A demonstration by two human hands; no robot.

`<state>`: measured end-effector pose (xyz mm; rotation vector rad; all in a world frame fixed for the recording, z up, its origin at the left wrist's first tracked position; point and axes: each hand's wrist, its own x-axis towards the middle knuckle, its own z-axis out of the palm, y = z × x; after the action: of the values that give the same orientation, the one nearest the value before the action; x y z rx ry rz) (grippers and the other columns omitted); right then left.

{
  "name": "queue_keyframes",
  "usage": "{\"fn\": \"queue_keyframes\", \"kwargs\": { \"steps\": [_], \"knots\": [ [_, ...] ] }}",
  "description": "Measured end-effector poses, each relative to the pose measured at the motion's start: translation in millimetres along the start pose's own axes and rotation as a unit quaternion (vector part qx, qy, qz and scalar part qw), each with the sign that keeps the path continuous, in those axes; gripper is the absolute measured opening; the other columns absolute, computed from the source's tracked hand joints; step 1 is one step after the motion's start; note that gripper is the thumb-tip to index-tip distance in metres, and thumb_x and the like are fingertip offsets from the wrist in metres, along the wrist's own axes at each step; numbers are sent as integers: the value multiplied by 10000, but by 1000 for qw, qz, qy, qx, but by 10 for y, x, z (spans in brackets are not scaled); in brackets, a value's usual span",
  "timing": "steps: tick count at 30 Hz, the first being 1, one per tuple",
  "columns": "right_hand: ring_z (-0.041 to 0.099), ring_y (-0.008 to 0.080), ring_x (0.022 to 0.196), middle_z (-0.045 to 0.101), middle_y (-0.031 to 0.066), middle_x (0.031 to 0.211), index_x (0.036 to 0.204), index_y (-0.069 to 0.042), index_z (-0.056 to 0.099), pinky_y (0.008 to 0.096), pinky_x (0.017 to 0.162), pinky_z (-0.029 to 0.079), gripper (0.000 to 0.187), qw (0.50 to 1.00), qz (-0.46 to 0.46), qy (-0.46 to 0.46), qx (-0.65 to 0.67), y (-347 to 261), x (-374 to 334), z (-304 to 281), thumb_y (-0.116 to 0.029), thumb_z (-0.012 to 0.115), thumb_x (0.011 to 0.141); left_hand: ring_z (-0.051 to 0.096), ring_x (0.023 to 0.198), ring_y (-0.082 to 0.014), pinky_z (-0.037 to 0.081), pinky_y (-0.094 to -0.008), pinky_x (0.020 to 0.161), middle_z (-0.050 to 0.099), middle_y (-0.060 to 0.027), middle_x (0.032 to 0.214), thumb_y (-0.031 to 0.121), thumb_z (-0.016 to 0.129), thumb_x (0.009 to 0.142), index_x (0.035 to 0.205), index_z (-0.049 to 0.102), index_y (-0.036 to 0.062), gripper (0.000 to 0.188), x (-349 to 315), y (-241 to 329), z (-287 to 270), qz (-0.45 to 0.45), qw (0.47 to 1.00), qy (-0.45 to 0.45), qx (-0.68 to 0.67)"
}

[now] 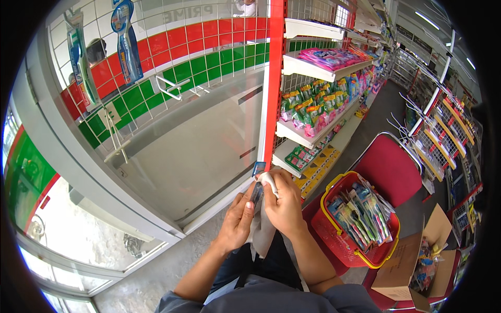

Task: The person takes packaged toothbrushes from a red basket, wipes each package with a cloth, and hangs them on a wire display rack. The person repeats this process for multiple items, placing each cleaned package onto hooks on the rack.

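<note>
In front of my body, my left hand (238,218) is closed around a slim packaged toothbrush (258,168). The blue top of the pack sticks up above the fingers, and most of the rest is hidden by my hands. My right hand (283,204) grips a whitish cloth (262,229) and presses it against the pack. The lower part of the cloth hangs down between my wrists. Two more packaged toothbrushes, a greenish one (82,68) and a blue one (127,47), hang on the wire grid at the upper left.
A red basket (334,237) with yellow handles, full of packaged toothbrushes, rests on a red chair at my right. Beside it stands an open cardboard box (395,268). Wire hooks (170,87) jut from the grid. White shelves (300,130) hold colourful packs beyond a red post (271,78).
</note>
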<state>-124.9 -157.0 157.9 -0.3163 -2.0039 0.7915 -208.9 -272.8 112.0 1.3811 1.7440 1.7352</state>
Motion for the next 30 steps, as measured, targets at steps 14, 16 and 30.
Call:
{"fn": "queue_keyframes", "kwargs": {
  "steps": [14,16,30],
  "knots": [
    [603,314,1012,601,131,1086,1128,7,661,380,837,515,332,993,-104,-37,-36,-129,-117,-7,61,644,801,442,1253,-167,330,-305,1085,505,-115,1341,386,296,1082,1383,455,-18,528,-8,-21,20,-99,964,10,-248],
    [590,328,1026,577,152,1122,1155,40,636,388,867,504,351,992,-104,-52,-53,-151,-184,58,64,628,805,468,1198,-160,354,-303,1057,536,-107,1278,390,305,1081,1324,491,-19,511,45,-2,11,-104,967,41,-230],
    [600,162,843,548,77,1028,1165,-14,676,285,746,488,256,983,46,-49,172,-99,71,-122,-14,600,921,619,825,-141,507,-297,783,648,-78,992,510,293,1050,1104,586,10,582,52,18,-47,-145,916,44,-372]
  ]
}}
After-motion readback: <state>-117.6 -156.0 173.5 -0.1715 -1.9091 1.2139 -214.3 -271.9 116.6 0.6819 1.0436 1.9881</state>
